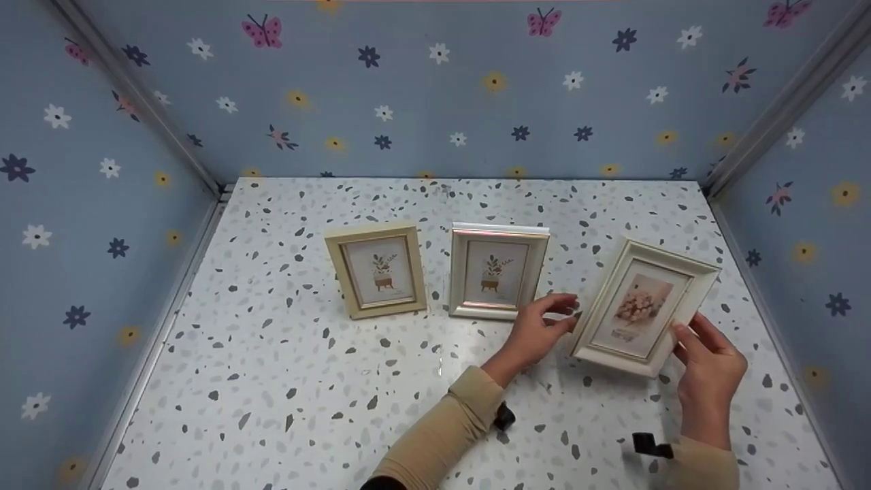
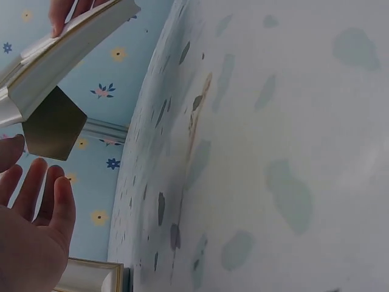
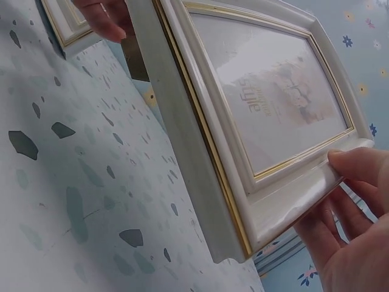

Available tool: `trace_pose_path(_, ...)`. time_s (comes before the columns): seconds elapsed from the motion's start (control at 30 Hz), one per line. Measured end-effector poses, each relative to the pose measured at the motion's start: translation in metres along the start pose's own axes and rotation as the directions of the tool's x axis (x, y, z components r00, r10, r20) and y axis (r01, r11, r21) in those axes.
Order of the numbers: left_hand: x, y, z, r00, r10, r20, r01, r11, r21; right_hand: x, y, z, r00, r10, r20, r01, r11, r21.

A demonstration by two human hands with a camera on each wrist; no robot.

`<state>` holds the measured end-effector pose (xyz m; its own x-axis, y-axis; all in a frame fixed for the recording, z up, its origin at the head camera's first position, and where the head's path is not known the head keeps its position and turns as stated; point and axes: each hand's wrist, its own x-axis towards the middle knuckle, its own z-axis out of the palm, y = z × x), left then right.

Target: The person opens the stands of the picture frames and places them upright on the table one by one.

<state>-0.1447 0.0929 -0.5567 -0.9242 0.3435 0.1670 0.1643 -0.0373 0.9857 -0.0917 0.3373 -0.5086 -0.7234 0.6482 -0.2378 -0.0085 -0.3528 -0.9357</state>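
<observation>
A cream picture frame (image 1: 592, 327) with a photo of pink flowers is tilted over the speckled table. My right hand (image 1: 711, 364) grips its right edge, thumb on the front and fingers behind, as the right wrist view shows of the frame (image 3: 273, 207). At the frame's left edge is my left hand (image 1: 537, 333), fingers loosely bent. In the left wrist view the left hand's fingers (image 2: 62, 204) stand apart from the frame, below its dark brown back stand (image 2: 55, 128). A silver-white frame (image 1: 457, 272) with a potted-plant print stands just behind the left hand.
Farther left a pale yellow frame (image 1: 343, 272) with a similar plant print stands upright on the white speckled table (image 1: 286, 381). Blue flowered walls (image 1: 422, 75) enclose the table at the back and both sides. Black wrist mounts (image 1: 503, 416) jut out near the sleeves.
</observation>
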Motion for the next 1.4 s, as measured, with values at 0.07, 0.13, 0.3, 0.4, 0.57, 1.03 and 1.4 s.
trace_pose_path(0.07,0.000,0.000,0.001,1.000,-0.006,0.003,0.006,1.000,0.029,-0.001,-0.001,-0.001,1.000,0.006,0.002,-0.006,1.000,0.005)
trace_pose_path(0.13,0.000,0.000,0.002,1.000,-0.006,0.003,0.006,0.998,0.055,-0.003,-0.002,-0.002,1.000,0.011,0.008,-0.011,1.000,0.018)
trace_pose_path(0.3,0.000,0.000,0.002,1.000,0.009,-0.001,-0.009,0.997,0.076,-0.005,-0.005,-0.004,1.000,0.007,0.027,-0.009,0.997,0.077)
trace_pose_path(0.4,0.000,-0.001,0.002,1.000,0.020,-0.009,-0.019,0.997,0.081,-0.006,-0.006,-0.005,0.999,0.002,0.038,-0.005,0.996,0.093)
trace_pose_path(0.57,0.001,-0.001,0.001,0.999,0.048,-0.016,-0.046,0.993,0.107,-0.007,-0.007,-0.008,0.998,-0.002,0.056,-0.003,0.997,0.082)
trace_pose_path(1.03,0.002,-0.001,0.002,0.997,0.068,-0.037,-0.063,0.989,0.131,-0.013,-0.008,-0.012,0.996,-0.024,0.088,0.019,0.998,0.053)
trace_pose_path(1.4,0.003,-0.001,0.001,0.996,0.077,-0.049,-0.068,0.983,0.171,-0.019,-0.010,-0.016,0.993,0.002,0.117,-0.003,1.000,0.010)
